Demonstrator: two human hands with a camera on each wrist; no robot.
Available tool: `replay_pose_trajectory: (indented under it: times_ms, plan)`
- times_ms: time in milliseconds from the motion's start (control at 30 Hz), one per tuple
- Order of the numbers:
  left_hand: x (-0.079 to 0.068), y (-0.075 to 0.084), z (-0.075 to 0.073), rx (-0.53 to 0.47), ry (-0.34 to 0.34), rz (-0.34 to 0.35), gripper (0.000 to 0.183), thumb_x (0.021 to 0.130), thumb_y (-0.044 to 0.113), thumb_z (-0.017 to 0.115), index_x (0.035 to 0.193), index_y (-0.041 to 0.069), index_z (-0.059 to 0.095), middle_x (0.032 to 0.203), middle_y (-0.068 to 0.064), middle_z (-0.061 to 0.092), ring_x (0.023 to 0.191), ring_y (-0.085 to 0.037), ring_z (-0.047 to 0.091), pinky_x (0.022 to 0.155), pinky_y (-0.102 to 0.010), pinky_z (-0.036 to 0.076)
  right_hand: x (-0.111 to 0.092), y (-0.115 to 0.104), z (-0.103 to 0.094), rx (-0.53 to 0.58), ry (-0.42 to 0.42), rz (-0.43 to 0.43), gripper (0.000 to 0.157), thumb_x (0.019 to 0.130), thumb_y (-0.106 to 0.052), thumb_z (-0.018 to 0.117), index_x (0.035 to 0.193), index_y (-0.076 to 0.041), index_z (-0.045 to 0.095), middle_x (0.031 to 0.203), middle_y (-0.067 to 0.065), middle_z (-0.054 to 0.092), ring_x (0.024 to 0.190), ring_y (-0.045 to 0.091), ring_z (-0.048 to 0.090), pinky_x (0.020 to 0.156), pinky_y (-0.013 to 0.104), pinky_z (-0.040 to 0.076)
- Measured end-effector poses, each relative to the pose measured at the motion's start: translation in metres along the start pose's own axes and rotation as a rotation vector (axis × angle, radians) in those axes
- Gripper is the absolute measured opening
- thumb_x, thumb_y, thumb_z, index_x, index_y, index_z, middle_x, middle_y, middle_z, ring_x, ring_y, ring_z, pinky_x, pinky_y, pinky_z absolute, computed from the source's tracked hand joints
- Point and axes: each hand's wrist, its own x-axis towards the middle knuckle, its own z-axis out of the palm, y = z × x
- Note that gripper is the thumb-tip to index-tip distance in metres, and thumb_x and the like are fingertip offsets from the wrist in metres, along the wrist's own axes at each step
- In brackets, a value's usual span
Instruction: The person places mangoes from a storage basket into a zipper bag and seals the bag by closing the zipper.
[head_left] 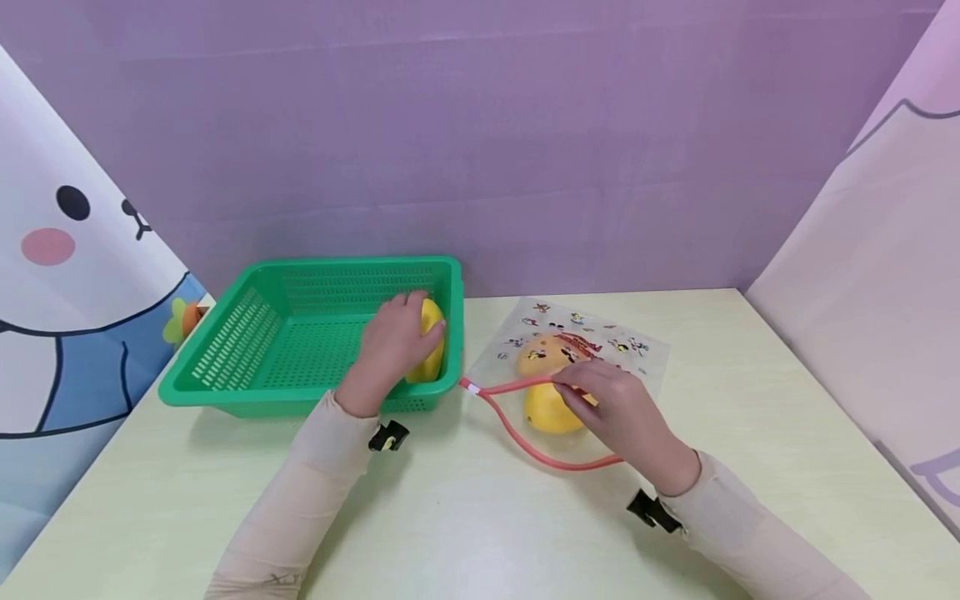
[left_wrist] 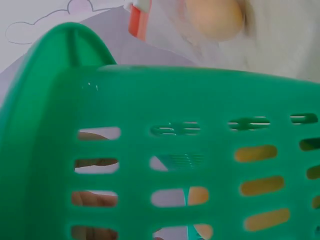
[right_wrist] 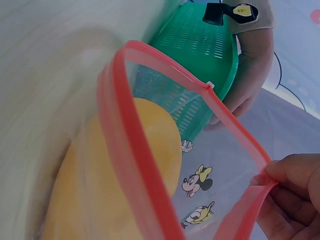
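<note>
My left hand [head_left: 393, 337] reaches over the front rim of the green basket [head_left: 300, 398] and grips a yellow oblong fruit [head_left: 430, 354] against its right end, thumb on the near side. A clear zip bag [head_left: 495, 354] with red edging and cartoon prints lies right of the basket. My right hand [head_left: 621, 408] pinches the bag's red zip edge [right_wrist: 257, 155] between thumb and fingers, and its mouth gapes open. Inside the bag are a peach-coloured round fruit [head_left: 534, 358] and a yellow fruit [head_left: 546, 410]. In the left wrist view, the basket wall [left_wrist: 200, 95] hides most of the left hand.
The pale tabletop [head_left: 465, 517] carries the basket and bag. Behind it rises a purple backdrop [head_left: 487, 150], with printed cloth panels on the left [head_left: 97, 275] and right [head_left: 862, 292]. The basket's white-tagged neighbour is the bag's zip corner [head_left: 471, 386], close to the rim.
</note>
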Motion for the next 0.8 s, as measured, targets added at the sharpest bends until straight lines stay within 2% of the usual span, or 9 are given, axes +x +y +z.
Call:
replay_pose_trajectory:
  times_ms: [367,567,800]
  plan:
    - [0.001,-0.004,0.007,0.055,-0.005,-0.016,0.062,0.092,0.040,0.052,0.135,-0.003,0.041,0.124,-0.023,0.052,0.102,-0.036,0.053,0.078,-0.048,0.051,0.001,-0.001,-0.001,-0.001,-0.005,0.003,0.023,0.068,0.004,0.080,0.088,-0.002,0.072,0.086,0.005,0.071,0.082,0.019,0.067,0.067,0.030,0.056]
    - [0.002,-0.004,0.010,0.077,-0.032,-0.039,0.065,0.092,0.042,0.053,0.136,-0.004,0.039,0.121,-0.023,0.052,0.100,-0.036,0.053,0.077,-0.048,0.051,0.001,-0.001,-0.001,0.001,-0.002,-0.003,0.023,0.068,0.003,0.080,0.088,-0.003,0.072,0.086,0.005,0.071,0.081,0.020,0.067,0.067,0.031,0.056]
    - [0.002,-0.003,0.012,0.087,-0.097,-0.072,0.064,0.092,0.041,0.051,0.132,-0.008,0.041,0.114,-0.023,0.053,0.095,-0.035,0.054,0.075,-0.046,0.051,0.000,-0.001,-0.001,0.019,-0.001,-0.008,0.025,0.067,0.005,0.080,0.089,-0.003,0.071,0.086,0.005,0.071,0.081,0.020,0.067,0.067,0.031,0.056]
